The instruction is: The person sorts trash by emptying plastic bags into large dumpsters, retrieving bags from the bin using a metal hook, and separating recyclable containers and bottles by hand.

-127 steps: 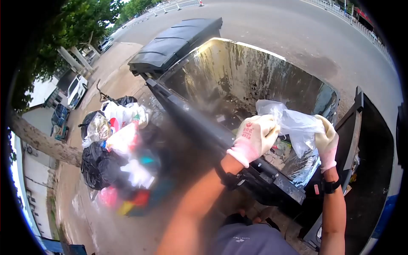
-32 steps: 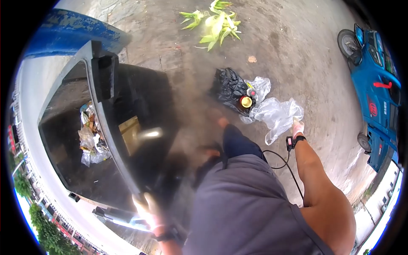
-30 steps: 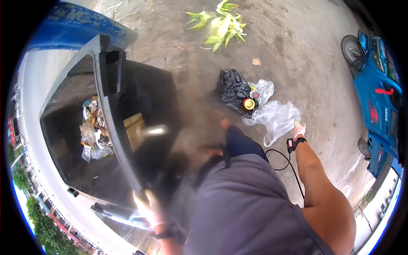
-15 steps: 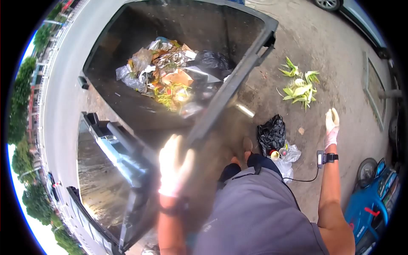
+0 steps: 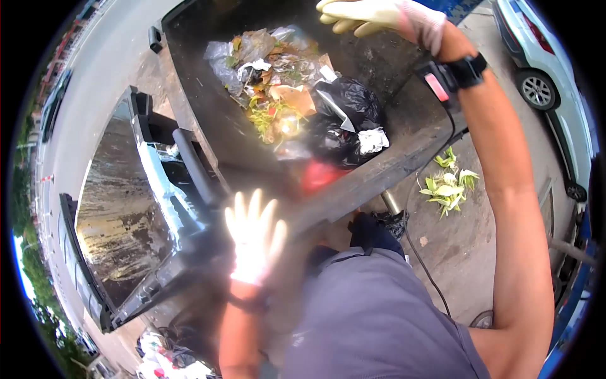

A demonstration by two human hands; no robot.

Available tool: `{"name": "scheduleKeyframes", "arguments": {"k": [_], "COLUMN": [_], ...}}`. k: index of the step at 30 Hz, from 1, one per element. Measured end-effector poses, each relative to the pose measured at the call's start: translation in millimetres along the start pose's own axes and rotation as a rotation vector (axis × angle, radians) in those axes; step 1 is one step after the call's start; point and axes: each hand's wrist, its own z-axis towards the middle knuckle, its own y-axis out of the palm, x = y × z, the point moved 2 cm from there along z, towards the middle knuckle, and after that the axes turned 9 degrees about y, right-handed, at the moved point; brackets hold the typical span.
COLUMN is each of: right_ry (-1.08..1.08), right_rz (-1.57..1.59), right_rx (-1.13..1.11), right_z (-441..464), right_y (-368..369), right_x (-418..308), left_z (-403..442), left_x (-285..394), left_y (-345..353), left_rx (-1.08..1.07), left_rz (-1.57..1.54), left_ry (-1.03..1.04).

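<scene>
At the far left, a second bin [image 5: 121, 230] shows a hard inner wall, its surface streaked and blotched with pale, crusty stains, and a shiny, wet-looking patch along its edge. Below it, at the bottom of the view, bulge crumpled white and dark bags [image 5: 167, 363]. The left hand [image 5: 254, 237], in a pale knitted glove with a pinkish cuff, is near the rim between the two bins; its fingers are fanned wide and grip nothing (glare and blur hide whether the palm touches anything).

The large dark bin [image 5: 379, 179], stiff-walled and angular, holds the waste in its middle: a wrinkled clear plastic bag [image 5: 219, 60], limp yellow-green leaves [image 5: 268, 120], a flat, ragged brown sheet [image 5: 293, 98], then glossy, puckered black bags [image 5: 358, 98] lying against one another, with a crumpled white wad [image 5: 373, 140] beside them. A red thing [image 5: 322, 177] close to the front wall is too blurred to name.

The right hand [image 5: 386, 16], similarly gloved, hangs above the bin at the top edge, fingers stretched nearly straight, slightly apart and grasping nothing. A thin black cable [image 5: 420, 252] trails down from its wrist. Further right, leafy, curling husks [image 5: 447, 189] lie on the pavement, and a smooth white car [image 5: 552, 60] stands beyond.
</scene>
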Motion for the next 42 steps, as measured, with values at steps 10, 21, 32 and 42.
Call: {"name": "scheduleKeyframes", "arguments": {"k": [10,21,32,42], "right_ry": [0.492,0.670,0.602,0.851], "right_rz": [-0.327,-0.456,-0.800,-0.609], "right_rx": [-0.339,-0.235,-0.858,-0.459], "right_z": [245.2,126.4,111.6,139.6], "right_y": [192.4,338.4,382.7,380.8], "right_x": [340.2,495.3,480.0,582.9], "left_z": [31.0,20.4,9.6,10.1], "left_x": [-6.9,-24.2,-28.7,-26.0], "left_y": [-8.9,4.0,8.3,5.4], "left_rx": [-0.218,-0.391,-0.476,-0.553], "left_rz": [-0.154,-0.168,-0.111,-0.069], "left_ry": [-0.251,-0.295,-0.236,-0.268]}}
